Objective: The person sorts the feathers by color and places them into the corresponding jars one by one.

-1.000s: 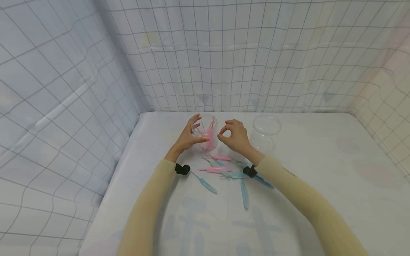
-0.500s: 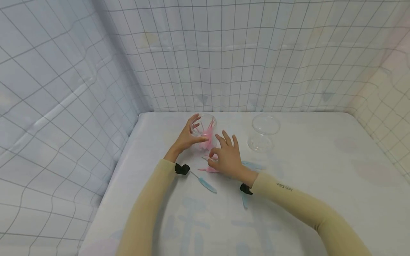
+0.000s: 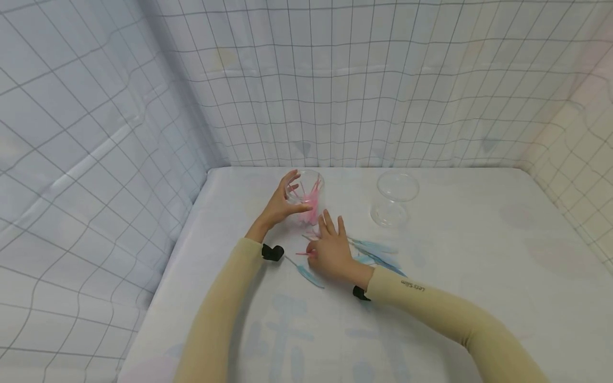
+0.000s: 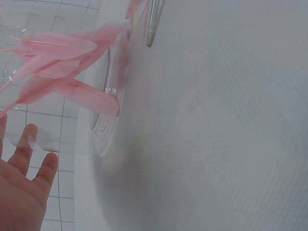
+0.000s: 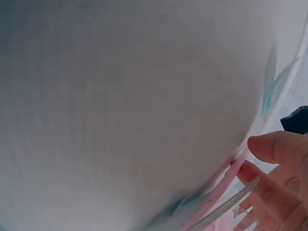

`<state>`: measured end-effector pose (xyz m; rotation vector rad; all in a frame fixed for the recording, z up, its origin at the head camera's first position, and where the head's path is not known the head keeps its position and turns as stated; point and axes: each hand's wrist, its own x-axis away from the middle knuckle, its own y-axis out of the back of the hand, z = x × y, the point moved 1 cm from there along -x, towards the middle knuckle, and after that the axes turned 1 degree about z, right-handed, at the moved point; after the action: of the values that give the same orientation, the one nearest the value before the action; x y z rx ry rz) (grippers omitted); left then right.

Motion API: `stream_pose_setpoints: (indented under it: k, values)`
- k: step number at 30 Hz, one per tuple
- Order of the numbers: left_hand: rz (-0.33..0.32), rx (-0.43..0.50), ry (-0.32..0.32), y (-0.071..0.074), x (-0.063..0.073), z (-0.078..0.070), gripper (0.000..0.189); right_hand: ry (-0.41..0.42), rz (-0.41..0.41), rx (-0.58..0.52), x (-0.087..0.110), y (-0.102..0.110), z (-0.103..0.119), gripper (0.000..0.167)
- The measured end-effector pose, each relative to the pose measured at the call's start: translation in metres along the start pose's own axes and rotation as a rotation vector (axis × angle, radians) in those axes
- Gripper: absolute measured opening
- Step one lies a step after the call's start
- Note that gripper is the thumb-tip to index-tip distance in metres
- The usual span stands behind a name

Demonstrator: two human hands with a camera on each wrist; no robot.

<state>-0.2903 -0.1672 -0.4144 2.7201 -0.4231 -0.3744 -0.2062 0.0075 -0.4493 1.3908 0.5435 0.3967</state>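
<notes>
Pink feather is down at the surface, can't tell if it's lifted at all, with pale blue ones scattered around it. A bit farther back there's a clear cup with a bunch more pink feathers inside, and a second clear cup off to the right. Everything's on white cloth with faint blue prints, and grid-pattern curtains close in the back and sides. The right grip has that feather pinched thumb-to-index, quill poking out left; the left grip is curled around the feather-filled cup.
</notes>
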Motion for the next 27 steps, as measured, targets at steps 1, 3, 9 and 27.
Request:
stream_pose_setpoints:
  k: [1,3,9,27]
  values:
    - [0.001,0.001,-0.001,0.000,0.000,-0.001,0.099,0.002,0.002,0.009,0.000,0.000,0.000,0.015]
    - [0.001,0.004,0.000,0.000,0.000,-0.001,0.099,0.009,0.002,0.039,0.000,0.000,0.001,0.014]
    - [-0.002,0.008,0.007,0.001,-0.001,-0.002,0.099,0.054,-0.006,0.137,-0.001,0.002,0.004,0.009]
    - [-0.006,0.017,0.023,-0.001,-0.006,0.013,0.100,0.016,-0.051,0.007,0.001,0.014,-0.010,0.011]
